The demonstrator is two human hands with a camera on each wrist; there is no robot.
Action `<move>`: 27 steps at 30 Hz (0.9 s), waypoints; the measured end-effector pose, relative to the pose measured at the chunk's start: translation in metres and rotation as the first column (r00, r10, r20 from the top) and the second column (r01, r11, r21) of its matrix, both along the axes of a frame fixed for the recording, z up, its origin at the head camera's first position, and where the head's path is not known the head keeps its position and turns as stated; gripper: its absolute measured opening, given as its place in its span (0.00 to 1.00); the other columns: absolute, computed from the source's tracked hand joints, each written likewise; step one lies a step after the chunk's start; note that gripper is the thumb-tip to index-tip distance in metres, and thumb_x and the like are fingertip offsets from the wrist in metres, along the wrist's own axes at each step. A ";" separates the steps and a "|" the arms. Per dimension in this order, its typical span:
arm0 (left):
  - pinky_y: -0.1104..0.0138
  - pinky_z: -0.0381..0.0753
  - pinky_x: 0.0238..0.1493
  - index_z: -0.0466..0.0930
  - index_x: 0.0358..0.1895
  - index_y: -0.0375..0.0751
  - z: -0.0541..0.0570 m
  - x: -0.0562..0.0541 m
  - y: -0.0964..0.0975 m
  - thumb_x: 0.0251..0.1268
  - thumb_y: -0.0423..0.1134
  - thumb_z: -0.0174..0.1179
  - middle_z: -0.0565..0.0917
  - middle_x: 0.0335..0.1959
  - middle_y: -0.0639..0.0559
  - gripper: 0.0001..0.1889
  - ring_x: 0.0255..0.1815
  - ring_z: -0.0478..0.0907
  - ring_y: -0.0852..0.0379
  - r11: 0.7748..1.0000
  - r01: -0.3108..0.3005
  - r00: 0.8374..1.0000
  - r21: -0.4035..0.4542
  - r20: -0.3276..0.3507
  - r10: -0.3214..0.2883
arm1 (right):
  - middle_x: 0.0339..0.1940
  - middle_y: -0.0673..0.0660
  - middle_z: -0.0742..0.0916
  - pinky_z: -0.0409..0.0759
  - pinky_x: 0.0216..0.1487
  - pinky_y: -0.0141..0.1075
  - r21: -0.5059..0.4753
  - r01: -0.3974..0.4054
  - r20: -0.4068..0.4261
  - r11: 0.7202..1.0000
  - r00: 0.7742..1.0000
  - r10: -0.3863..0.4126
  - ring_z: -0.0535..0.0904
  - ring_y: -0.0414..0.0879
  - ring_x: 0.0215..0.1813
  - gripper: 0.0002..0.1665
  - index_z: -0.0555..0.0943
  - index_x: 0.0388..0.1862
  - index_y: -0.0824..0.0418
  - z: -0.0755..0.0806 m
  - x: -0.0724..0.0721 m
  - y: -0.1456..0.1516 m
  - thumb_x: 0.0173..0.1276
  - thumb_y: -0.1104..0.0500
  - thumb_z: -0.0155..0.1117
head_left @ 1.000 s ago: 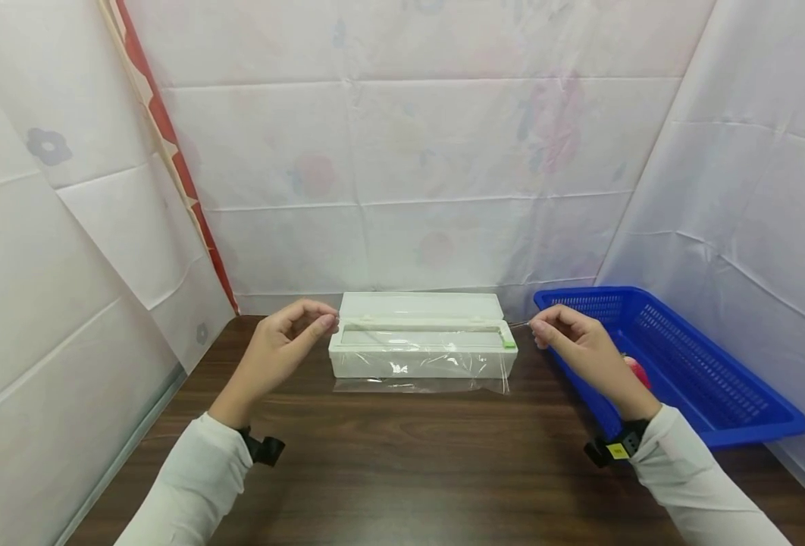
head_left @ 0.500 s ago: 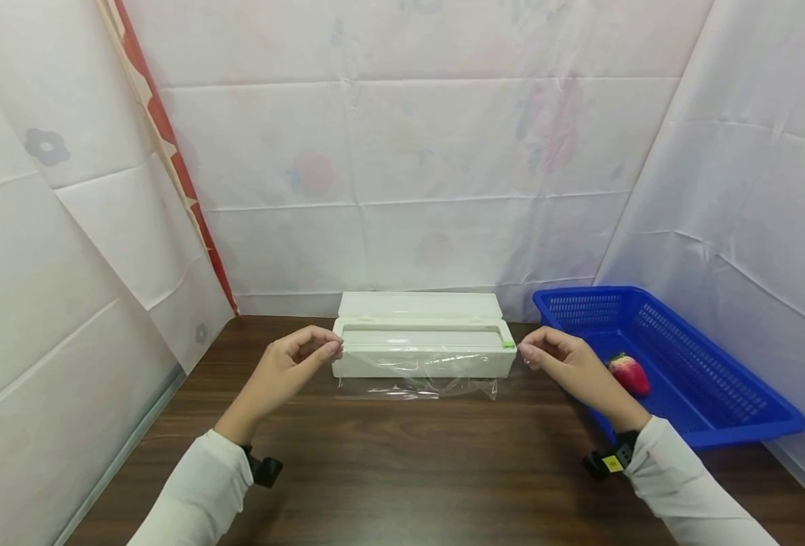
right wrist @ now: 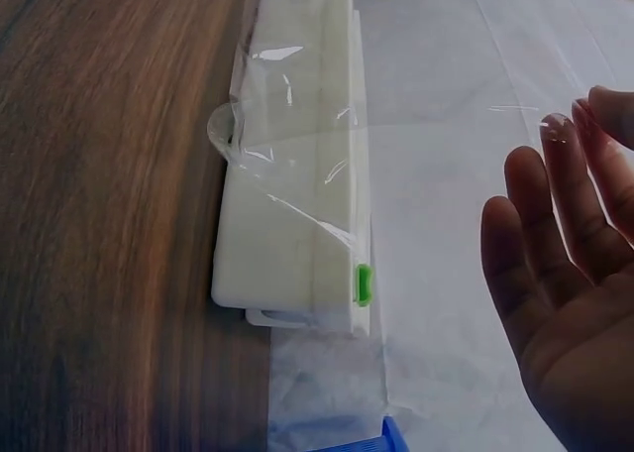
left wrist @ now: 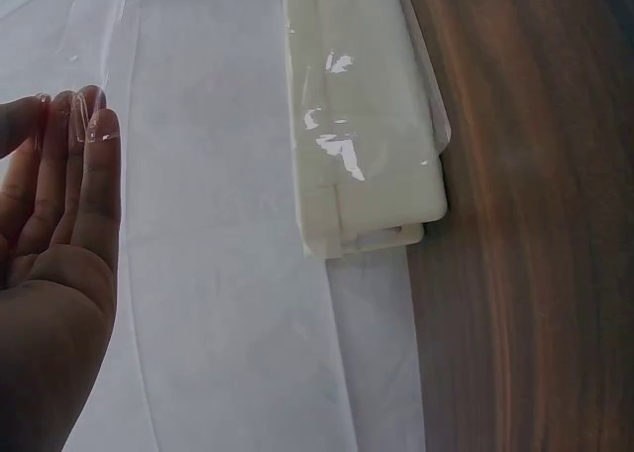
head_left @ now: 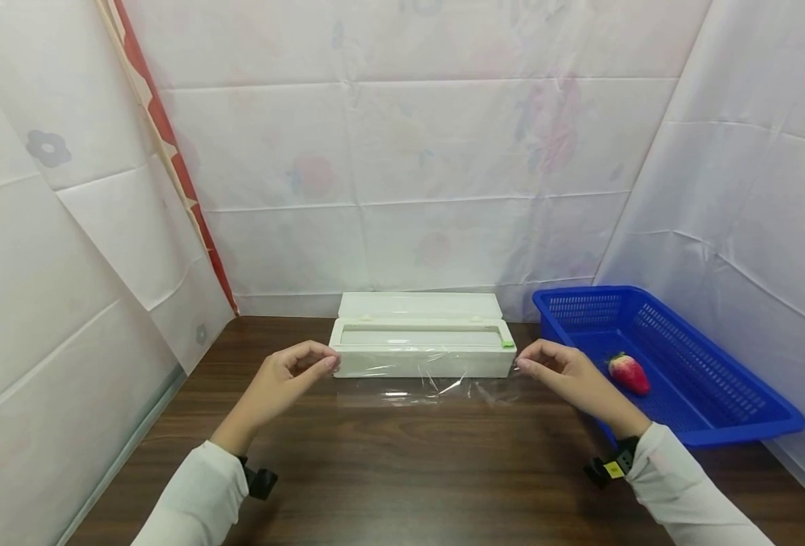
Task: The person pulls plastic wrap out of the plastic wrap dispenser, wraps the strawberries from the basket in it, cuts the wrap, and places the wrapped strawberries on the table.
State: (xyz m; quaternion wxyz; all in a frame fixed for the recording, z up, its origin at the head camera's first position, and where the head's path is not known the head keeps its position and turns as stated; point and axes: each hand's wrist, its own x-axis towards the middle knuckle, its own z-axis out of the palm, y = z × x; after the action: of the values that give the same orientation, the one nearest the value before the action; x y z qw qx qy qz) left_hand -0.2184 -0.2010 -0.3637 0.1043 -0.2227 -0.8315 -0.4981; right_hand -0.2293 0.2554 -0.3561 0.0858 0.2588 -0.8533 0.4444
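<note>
Near the back edge of the wood-grain table [head_left: 402, 470], clear film [head_left: 436, 388] spans from the left hand [head_left: 280, 390] to the right hand [head_left: 571, 381], thumb and fingertips of each pinching it. Behind it sits a white box [head_left: 423, 324], its lid [head_left: 419, 305] tipped back. Along the table's right edge stands a blue basket [head_left: 737, 437], a red strawberry [head_left: 629, 374] inside. Creased pale sheets [head_left: 436, 144] wall three sides; a red strip [head_left: 181, 168] runs down to the table's back left corner.
</note>
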 end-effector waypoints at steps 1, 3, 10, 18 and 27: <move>0.64 0.82 0.33 0.85 0.47 0.52 0.000 0.001 0.000 0.72 0.47 0.63 0.87 0.40 0.55 0.08 0.36 0.83 0.55 1.000 -0.006 1.000 -0.007 0.004 0.006 | 0.36 0.56 0.85 0.77 0.33 0.34 0.003 -0.001 0.005 1.000 1.000 0.001 0.78 0.51 0.35 0.04 0.83 0.43 0.56 -0.001 0.000 0.000 0.74 0.57 0.64; 0.64 0.80 0.30 0.85 0.47 0.55 -0.001 0.001 -0.001 0.71 0.48 0.63 0.87 0.40 0.56 0.07 0.35 0.81 0.55 1.000 -0.018 1.000 -0.021 0.006 0.018 | 0.36 0.54 0.85 0.78 0.34 0.34 0.013 -0.010 0.017 1.000 1.000 0.010 0.79 0.51 0.35 0.04 0.83 0.43 0.56 -0.002 0.001 0.001 0.74 0.57 0.64; 0.64 0.82 0.36 0.86 0.46 0.54 -0.007 0.002 -0.005 0.70 0.46 0.65 0.86 0.43 0.51 0.06 0.40 0.82 0.49 0.997 0.055 0.998 -0.052 0.009 -0.054 | 0.36 0.56 0.86 0.81 0.36 0.36 0.018 -0.143 0.086 0.990 0.986 0.141 0.81 0.52 0.37 0.02 0.83 0.42 0.56 -0.008 0.002 0.005 0.74 0.59 0.64; 0.65 0.82 0.42 0.87 0.46 0.49 -0.016 0.001 -0.011 0.70 0.45 0.65 0.86 0.43 0.54 0.08 0.43 0.83 0.50 0.986 0.137 0.990 -0.097 0.058 -0.132 | 0.35 0.50 0.86 0.80 0.35 0.36 0.114 -0.261 0.107 0.959 0.963 0.249 0.81 0.44 0.37 0.02 0.82 0.41 0.50 -0.016 0.004 0.006 0.74 0.58 0.64; 0.62 0.80 0.49 0.87 0.48 0.55 -0.027 0.000 -0.020 0.69 0.48 0.65 0.88 0.40 0.56 0.09 0.46 0.83 0.58 0.934 0.287 0.948 -0.212 0.203 -0.245 | 0.37 0.53 0.88 0.84 0.40 0.39 0.154 -0.411 0.210 0.899 0.902 0.376 0.84 0.47 0.39 0.02 0.83 0.41 0.50 -0.021 0.007 0.010 0.72 0.58 0.66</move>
State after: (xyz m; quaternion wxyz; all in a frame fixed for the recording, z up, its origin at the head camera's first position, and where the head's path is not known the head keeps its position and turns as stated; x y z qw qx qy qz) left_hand -0.2182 -0.2207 -0.3904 -0.0645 -0.3005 -0.8531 -0.4217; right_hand -0.2226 0.2658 -0.3776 -0.1070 0.3936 -0.8265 0.3879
